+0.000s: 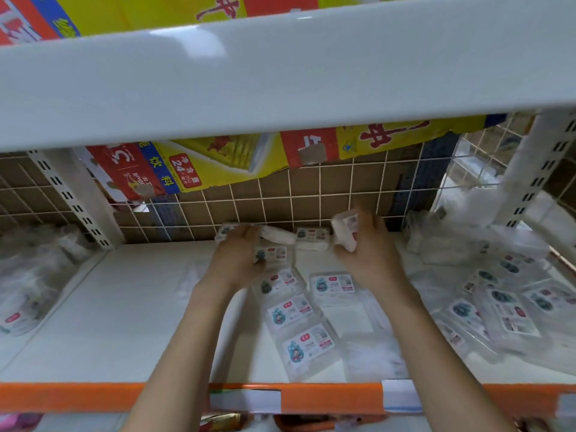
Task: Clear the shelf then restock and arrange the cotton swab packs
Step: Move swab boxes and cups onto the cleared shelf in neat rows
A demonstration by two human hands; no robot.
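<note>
Packs [299,310] of cotton swabs lie flat on the white shelf [124,307] just below and between my two hands, label side up, in a loose line running from my wrists toward the orange shelf edge [93,395]. I see my left hand [238,260] reaching to the back of the shelf with its fingers curled over a small pack [271,254], which it grips against the rear row. My right hand [371,251] is beside it, a little apart, fingers wrapped around another pack [344,232] that is tilted up off the shelf. Between my hands, against the wire grid [280,194] at the back, a standing pack [311,235] sits on its edge, touching the packs I hold on either side as far as I can tell. To the right of my right hand a large, untidy heap [505,304] of the same clear packs overlaps itself, some of them slanted. Far to the left of my left hand, a blurred pile of bags [28,275] rests at the shelf end; I cannot tell what is in them. Above my hands the upper shelf [280,73] crosses the view, and a red and yellow carton [193,166] shows behind the grid. White tags [246,400] are clipped to the orange edge near my forearms.
</note>
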